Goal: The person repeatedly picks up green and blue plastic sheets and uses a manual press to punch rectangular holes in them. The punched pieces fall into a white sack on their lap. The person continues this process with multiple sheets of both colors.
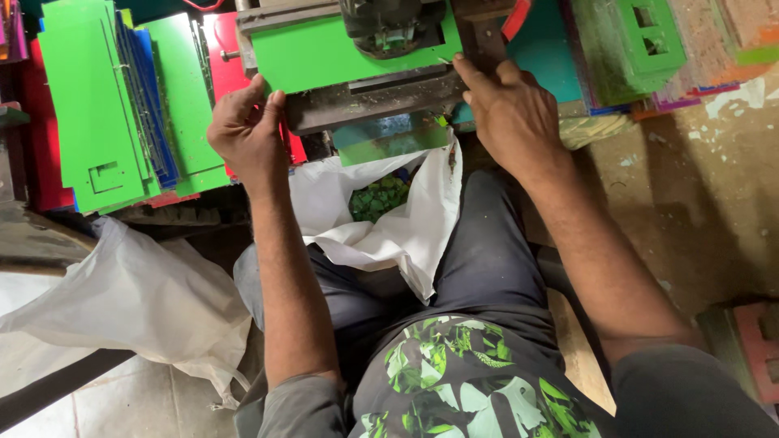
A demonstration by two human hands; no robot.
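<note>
Left hand (247,130) and right hand (507,109) pinch a flat, smooth green sheet (324,53).

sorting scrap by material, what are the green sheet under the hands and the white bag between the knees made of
Green sheet: probably thin rigid plastic or coated board, going by its flat, smooth, evenly coloured face and clean straight edges; the left hand and right hand steady it. White bag: looks like thin plastic film or woven sacking, soft and crumpled with a dull sheen.
</note>
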